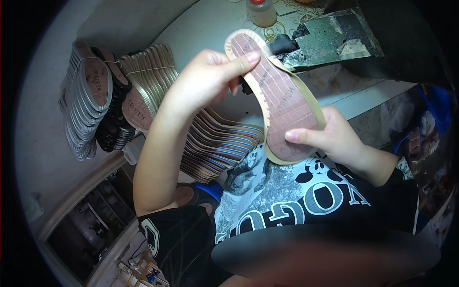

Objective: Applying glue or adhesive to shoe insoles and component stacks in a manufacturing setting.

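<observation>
Both hands (210, 79) (334, 138) gripping insole (282, 100), its underside hidden, bottle (261, 10) cropped

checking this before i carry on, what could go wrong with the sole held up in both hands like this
1. The shoe sole is pinched only at its ends, left hand at the toe, right hand at the heel, and it bows between them; it may crease or slip.
2. It hangs close above the dirty metal plate, so its edge could pick up grime or scuff.
3. The left elbow sits near the fanned stack of soles; a swing could topple it.
</observation>
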Demonstrator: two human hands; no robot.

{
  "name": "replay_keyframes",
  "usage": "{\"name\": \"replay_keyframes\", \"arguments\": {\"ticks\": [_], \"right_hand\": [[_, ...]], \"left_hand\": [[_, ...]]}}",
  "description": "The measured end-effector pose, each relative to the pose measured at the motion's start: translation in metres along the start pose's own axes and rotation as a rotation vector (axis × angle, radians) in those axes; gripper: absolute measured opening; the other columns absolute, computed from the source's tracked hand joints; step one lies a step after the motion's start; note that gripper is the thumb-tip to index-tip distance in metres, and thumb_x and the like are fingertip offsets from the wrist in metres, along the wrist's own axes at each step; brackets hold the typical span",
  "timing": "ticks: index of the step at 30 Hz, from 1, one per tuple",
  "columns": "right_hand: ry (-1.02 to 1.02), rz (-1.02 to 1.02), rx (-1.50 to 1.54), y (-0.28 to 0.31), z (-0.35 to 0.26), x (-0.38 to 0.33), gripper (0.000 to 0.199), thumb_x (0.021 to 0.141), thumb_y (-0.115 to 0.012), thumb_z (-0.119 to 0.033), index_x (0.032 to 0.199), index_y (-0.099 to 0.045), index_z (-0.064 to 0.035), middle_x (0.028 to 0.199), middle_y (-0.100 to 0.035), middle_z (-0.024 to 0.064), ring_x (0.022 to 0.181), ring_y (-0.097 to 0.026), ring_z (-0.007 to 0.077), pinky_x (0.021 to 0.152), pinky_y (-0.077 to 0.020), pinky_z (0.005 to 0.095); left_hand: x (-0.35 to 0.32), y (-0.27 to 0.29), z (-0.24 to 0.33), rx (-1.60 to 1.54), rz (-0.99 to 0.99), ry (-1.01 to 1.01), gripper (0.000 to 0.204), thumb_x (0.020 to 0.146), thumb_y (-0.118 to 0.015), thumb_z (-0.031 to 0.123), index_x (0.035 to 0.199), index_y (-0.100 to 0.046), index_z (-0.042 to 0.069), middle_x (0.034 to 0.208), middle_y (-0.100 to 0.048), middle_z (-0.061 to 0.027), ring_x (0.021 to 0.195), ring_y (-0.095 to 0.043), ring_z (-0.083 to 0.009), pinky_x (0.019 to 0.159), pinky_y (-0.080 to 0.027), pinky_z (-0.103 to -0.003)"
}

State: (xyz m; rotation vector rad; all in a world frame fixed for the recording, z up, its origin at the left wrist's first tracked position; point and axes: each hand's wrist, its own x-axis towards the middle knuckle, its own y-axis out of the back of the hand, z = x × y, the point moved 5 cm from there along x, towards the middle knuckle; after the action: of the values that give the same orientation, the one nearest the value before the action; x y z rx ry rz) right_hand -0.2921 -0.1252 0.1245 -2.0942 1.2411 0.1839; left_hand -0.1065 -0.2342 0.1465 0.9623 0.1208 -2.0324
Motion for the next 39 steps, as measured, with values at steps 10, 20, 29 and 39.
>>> {"name": "replay_keyframes", "arguments": {"ticks": [10, 20, 29, 39], "right_hand": [[0.165, 0.019, 0.195, -0.008, -0.013, 0.048, 0.032, 0.089, -0.069, -0.022, 0.110, -0.066, 0.0024, 0.102, -0.069, 0.0086, 0.090, -0.064, 0.0121, 0.083, -0.0510, 0.0263], [-0.078, -0.008, 0.140, -0.017, 0.003, 0.021, 0.030, 0.092, -0.065, -0.021, 0.108, -0.063, 0.0049, 0.093, -0.068, 0.0115, 0.075, -0.067, 0.0121, 0.065, -0.0561, 0.0206], [0.051, 0.014, 0.276, -0.016, -0.004, 0.036, 0.029, 0.094, -0.060, -0.018, 0.107, -0.062, 0.0079, 0.093, -0.069, 0.0163, 0.076, -0.070, 0.0185, 0.066, -0.0585, 0.0250], [0.132, 0.111, 0.332, -0.021, -0.009, 0.030, 0.030, 0.097, -0.056, -0.017, 0.112, -0.060, 0.0079, 0.102, -0.068, 0.0158, 0.090, -0.069, 0.0195, 0.078, -0.0570, 0.0265]], "left_hand": [[0.006, -0.005, -0.002, -0.349, 0.136, -0.403, 0.061, 0.076, -0.081, 0.030, 0.115, -0.057, -0.010, 0.102, -0.066, -0.0137, 0.093, -0.063, -0.0194, 0.088, -0.048, -0.030], [0.013, -0.005, -0.005, -0.450, 0.141, -0.256, 0.054, 0.073, -0.083, 0.023, 0.109, -0.059, -0.009, 0.097, -0.067, -0.0147, 0.091, -0.066, -0.0196, 0.087, -0.050, -0.030], [0.028, 0.017, 0.034, 0.228, -0.051, -0.607, 0.079, 0.063, -0.085, 0.029, 0.130, -0.053, 0.002, 0.123, -0.055, -0.0102, 0.115, -0.050, -0.0196, 0.099, -0.038, -0.032], [0.027, 0.020, 0.045, 0.434, -0.180, -0.441, 0.041, 0.074, -0.081, 0.032, 0.093, -0.057, 0.005, 0.081, -0.053, 0.0008, 0.082, -0.051, -0.0096, 0.073, -0.042, -0.025]]}}
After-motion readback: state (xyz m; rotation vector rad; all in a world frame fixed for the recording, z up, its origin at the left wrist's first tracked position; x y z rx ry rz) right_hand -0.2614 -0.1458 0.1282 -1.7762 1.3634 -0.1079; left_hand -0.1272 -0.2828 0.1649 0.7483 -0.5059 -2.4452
